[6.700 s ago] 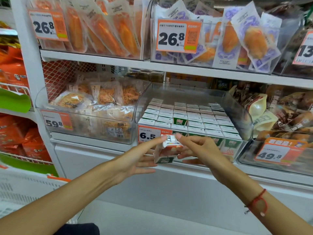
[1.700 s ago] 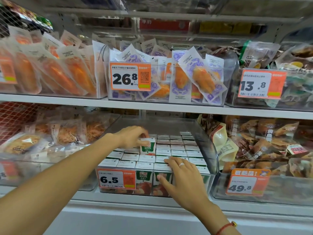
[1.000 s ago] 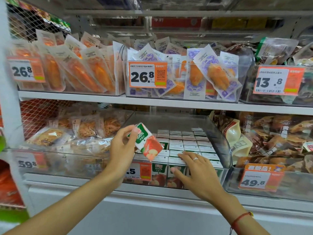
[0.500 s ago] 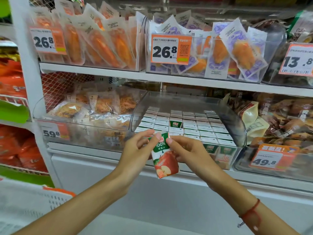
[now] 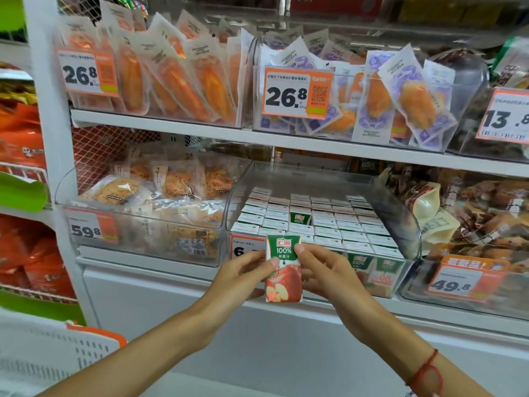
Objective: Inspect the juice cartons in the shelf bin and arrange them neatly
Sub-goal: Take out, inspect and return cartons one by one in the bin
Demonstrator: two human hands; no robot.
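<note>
I have the juice carton point(image 5: 283, 269) upright in front of the shelf bin point(image 5: 412, 239), my left hand point(image 5: 243, 277) and right hand point(image 5: 323, 272) pinching its side edges — it looks light, stiff at the corners, probably soft on the faces, so edges suit best.

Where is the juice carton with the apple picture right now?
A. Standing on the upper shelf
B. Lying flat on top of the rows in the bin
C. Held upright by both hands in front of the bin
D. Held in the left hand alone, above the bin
C: the juice carton stands upright between the left hand and right hand, in front of the clear bin.
</note>
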